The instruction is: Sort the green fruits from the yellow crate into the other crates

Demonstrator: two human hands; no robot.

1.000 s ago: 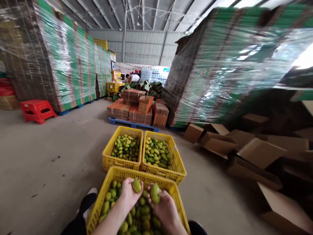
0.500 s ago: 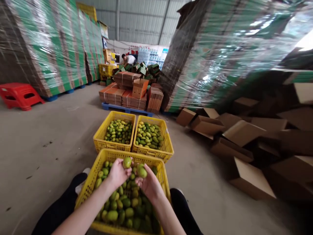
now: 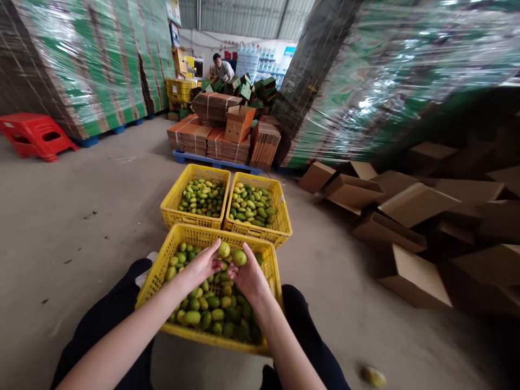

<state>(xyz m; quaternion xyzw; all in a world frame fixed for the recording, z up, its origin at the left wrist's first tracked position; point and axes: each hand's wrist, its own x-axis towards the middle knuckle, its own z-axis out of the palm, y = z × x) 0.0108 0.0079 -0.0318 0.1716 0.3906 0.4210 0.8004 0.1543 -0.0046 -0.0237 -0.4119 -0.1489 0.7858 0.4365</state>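
Note:
Between the thumb and fingers of my left hand is a small green mango. Another green mango sits in the grip of my right hand, close beside the first. Both hands are over the far half of a yellow plastic crate that stands between my legs. Many green and yellowish mangoes lie in it, partly covered by my hands and forearms.
Two more yellow crates of mangoes stand just beyond. Behind them, flattened cartons are stacked on a blue pallet. Open cardboard boxes lie at right, a red stool at left. A person bends in the background.
The view has tipped down, so the crates sit higher in the picture. My hands still hold the two mangoes, now nearer each other. A blurred yellowish object shows on the floor at lower right.

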